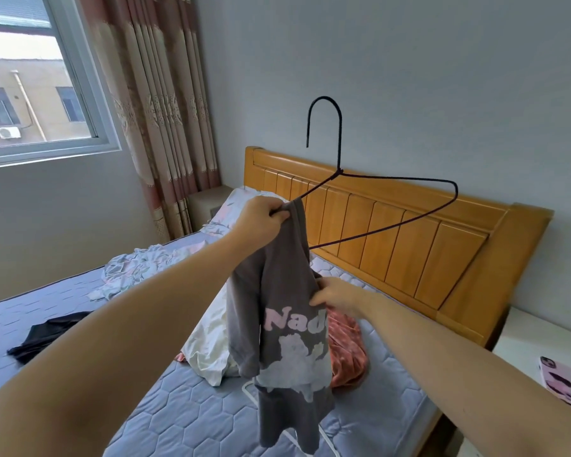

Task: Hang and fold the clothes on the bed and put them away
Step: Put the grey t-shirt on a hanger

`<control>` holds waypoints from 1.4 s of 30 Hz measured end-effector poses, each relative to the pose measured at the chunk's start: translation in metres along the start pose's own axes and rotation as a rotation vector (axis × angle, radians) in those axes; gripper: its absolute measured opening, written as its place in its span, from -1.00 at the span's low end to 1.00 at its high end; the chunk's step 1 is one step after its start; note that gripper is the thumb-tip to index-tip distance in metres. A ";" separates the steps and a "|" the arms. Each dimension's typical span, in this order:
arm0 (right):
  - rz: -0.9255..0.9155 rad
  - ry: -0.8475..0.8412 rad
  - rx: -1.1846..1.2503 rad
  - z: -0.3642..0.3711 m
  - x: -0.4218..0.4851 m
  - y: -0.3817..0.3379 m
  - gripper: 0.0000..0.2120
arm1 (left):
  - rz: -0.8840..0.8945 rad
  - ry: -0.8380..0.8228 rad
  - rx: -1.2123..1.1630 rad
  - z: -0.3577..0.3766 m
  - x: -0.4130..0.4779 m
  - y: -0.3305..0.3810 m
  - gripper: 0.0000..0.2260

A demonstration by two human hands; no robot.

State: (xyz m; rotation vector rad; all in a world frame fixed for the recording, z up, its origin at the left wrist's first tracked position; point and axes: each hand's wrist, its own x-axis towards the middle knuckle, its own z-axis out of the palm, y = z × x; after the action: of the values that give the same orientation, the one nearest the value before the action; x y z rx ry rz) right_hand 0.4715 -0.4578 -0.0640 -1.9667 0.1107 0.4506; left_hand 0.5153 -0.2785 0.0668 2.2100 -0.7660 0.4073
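Both bare forearms enter from the bottom corners of the frame and reach toward the centre. The left hand (261, 219) is raised at centre frame with its fingers curled tight, pinching one end of a thin dark wire hanger (340, 143) together with the top edge of a grey long-sleeved garment with pink lettering and a white print (277, 275). The right hand (338, 296) is lower and right of centre, its fingers closed on the garment's right edge. The garment hangs in the air above the bed; the hanger is tilted, with its hook pointing up.

Hangers: two. The second, a white one (247, 388), lies on the blue-grey quilted mattress (178, 407) and is partly hidden by the garment.

Loose fabric items on the mattress: four.
- A cream piece (208, 344)
- A rust-orange piece (346, 351)
- A black piece (43, 334) at the left
- A pale crumpled piece (136, 268) farther back

A phone in a pink case (557, 380) lies on a white bedside table (534, 338) at the right edge. A wooden headboard (409, 242) stands behind the bed, and a window (30, 94) occupies the upper left.
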 end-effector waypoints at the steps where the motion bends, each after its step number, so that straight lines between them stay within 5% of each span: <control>1: 0.036 -0.005 -0.146 -0.001 0.004 0.012 -0.46 | -0.002 0.000 -0.011 0.001 0.000 -0.002 -0.62; 8: 0.119 0.364 -0.808 -0.044 -0.004 0.050 -0.93 | -0.049 -0.093 0.052 0.002 -0.008 -0.032 -0.63; 19: -0.086 0.489 -0.660 -0.105 -0.051 0.024 -0.89 | -0.174 -0.188 0.222 -0.011 -0.031 -0.099 -0.60; 26: -0.085 0.501 -0.747 -0.114 -0.062 -0.001 -0.90 | -0.260 -0.280 0.359 -0.007 -0.040 -0.109 -0.84; 37: -0.035 0.647 -0.835 -0.109 -0.067 0.001 -0.90 | -0.148 -0.428 0.578 -0.016 -0.043 -0.093 -0.71; 42: -0.175 0.673 -0.848 -0.095 -0.065 -0.030 -0.88 | -0.136 -0.438 0.587 -0.004 -0.040 -0.084 -0.80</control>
State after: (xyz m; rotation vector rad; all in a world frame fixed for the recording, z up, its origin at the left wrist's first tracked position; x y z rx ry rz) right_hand 0.4447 -0.5375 0.0194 -2.8656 0.1898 -0.3743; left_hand 0.5375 -0.2141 0.0026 2.9440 -0.7796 0.0742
